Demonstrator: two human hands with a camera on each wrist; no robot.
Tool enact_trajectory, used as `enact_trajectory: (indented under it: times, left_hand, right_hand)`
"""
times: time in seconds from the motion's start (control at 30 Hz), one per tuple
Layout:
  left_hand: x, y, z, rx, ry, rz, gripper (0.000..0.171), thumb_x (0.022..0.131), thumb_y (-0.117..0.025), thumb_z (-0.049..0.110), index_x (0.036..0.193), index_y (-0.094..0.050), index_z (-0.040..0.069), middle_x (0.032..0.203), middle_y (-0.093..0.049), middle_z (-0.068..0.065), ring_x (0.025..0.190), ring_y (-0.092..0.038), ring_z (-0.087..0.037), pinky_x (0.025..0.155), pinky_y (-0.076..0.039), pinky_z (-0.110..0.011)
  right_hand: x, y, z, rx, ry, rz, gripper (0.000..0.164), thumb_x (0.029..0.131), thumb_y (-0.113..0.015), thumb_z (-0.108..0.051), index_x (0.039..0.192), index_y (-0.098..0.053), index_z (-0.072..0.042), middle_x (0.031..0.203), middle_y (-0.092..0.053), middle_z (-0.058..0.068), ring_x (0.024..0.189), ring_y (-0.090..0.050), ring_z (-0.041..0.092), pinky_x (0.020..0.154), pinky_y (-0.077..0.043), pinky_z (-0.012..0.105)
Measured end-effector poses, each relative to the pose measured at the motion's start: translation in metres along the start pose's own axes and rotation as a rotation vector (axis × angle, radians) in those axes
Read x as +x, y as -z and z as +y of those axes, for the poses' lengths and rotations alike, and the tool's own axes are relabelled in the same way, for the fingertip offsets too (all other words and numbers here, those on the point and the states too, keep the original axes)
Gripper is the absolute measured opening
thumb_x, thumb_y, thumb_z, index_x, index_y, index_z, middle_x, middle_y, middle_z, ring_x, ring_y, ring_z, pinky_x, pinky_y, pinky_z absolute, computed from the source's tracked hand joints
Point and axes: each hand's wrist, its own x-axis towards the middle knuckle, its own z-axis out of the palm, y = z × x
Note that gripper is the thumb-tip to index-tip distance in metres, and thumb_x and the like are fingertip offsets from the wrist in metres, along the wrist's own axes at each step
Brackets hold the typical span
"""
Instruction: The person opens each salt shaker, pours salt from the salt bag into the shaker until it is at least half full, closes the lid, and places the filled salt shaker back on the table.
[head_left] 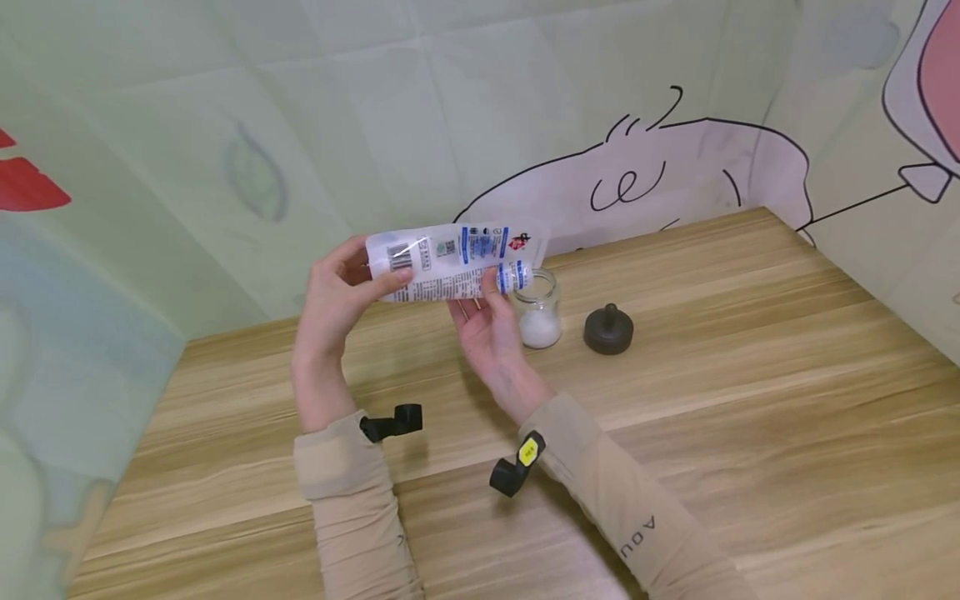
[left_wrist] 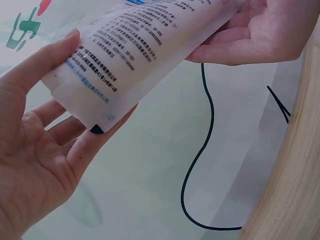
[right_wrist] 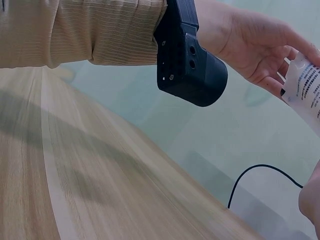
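Observation:
A white plastic pouch (head_left: 435,265) with blue and black print and a barcode is held lengthwise above the table by both hands. My left hand (head_left: 330,304) grips its left end, thumb (left_wrist: 62,50) on the printed face and fingers behind. Near the other end my right hand (head_left: 487,333) holds it from below, thumb up on the front. In the head view the pouch's right end overlaps the rim of an uncapped glass jar (head_left: 542,321), which stands part full of white grains. Right of the jar lies a dark round lid (head_left: 609,331) with a knob.
The wood-grain table (head_left: 735,417) meets a pale, cartoon-printed wall sheet (head_left: 337,125) at the back and sides. Each sleeve cuff carries a black wrist camera, the left one (head_left: 393,422) and the right one (head_left: 517,464), both jutting inward over the table.

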Motion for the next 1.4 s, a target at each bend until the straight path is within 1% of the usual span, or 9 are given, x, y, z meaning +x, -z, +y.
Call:
enact_trajectory:
  times: [0.17, 0.37, 0.73, 1.1, 1.4]
  left_hand:
    - [0.0006, 0.0001, -0.0007, 0.002, -0.008, -0.002, 0.045, 0.076, -0.082, 0.019, 0.118, -0.065, 0.014, 0.1, -0.069, 0.004, 0.089, -0.062, -0.014, 0.076, -0.052, -0.023]
    - [0.0011, 0.0002, -0.0008, 0.006, -0.008, -0.004, 0.045, 0.076, -0.081, 0.019, 0.118, -0.065, 0.013, 0.1, -0.069, 0.003, 0.089, -0.062, -0.014, 0.076, -0.052, -0.023]
    - [0.0016, -0.0012, -0.0007, 0.001, -0.005, 0.002, 0.045, 0.077, -0.081, 0.02, 0.118, -0.065, 0.014, 0.101, -0.069, 0.003, 0.09, -0.062, -0.014, 0.076, -0.052, -0.022]
    - [0.002, -0.0017, -0.0007, 0.01, -0.006, 0.005, 0.045, 0.076, -0.081, 0.02, 0.118, -0.066, 0.014, 0.099, -0.069, 0.005, 0.089, -0.062, -0.014, 0.075, -0.052, -0.023]
    - [0.0011, -0.002, 0.0003, 0.023, -0.003, 0.008, 0.046, 0.076, -0.081, 0.02, 0.119, -0.065, 0.014, 0.099, -0.069, 0.005, 0.089, -0.062, -0.014, 0.076, -0.052, -0.022]
  right_hand:
    - [-0.0007, 0.0002, -0.0004, -0.012, 0.001, -0.015, 0.047, 0.089, -0.063, -0.031, 0.134, -0.049, -0.028, 0.135, -0.058, 0.0, 0.126, -0.056, 0.016, 0.105, -0.045, 0.027]
    - [-0.0008, 0.0003, -0.0002, -0.003, 0.002, -0.004, 0.046, 0.089, -0.063, -0.03, 0.134, -0.05, -0.027, 0.135, -0.059, 0.001, 0.126, -0.056, 0.016, 0.104, -0.045, 0.027]
    - [-0.0009, -0.0008, -0.0011, 0.025, 0.004, 0.014, 0.05, 0.085, -0.069, -0.026, 0.132, -0.052, -0.024, 0.133, -0.06, 0.001, 0.124, -0.057, 0.016, 0.104, -0.046, 0.027]
    - [0.0, -0.0006, -0.0007, 0.015, -0.001, 0.022, 0.046, 0.087, -0.067, -0.022, 0.131, -0.054, -0.022, 0.132, -0.061, 0.001, 0.121, -0.059, 0.016, 0.104, -0.046, 0.028]
    - [-0.0003, 0.0, -0.0005, 0.018, 0.006, 0.025, 0.046, 0.089, -0.065, -0.02, 0.132, -0.053, -0.023, 0.133, -0.06, 0.002, 0.12, -0.06, 0.016, 0.104, -0.046, 0.028]
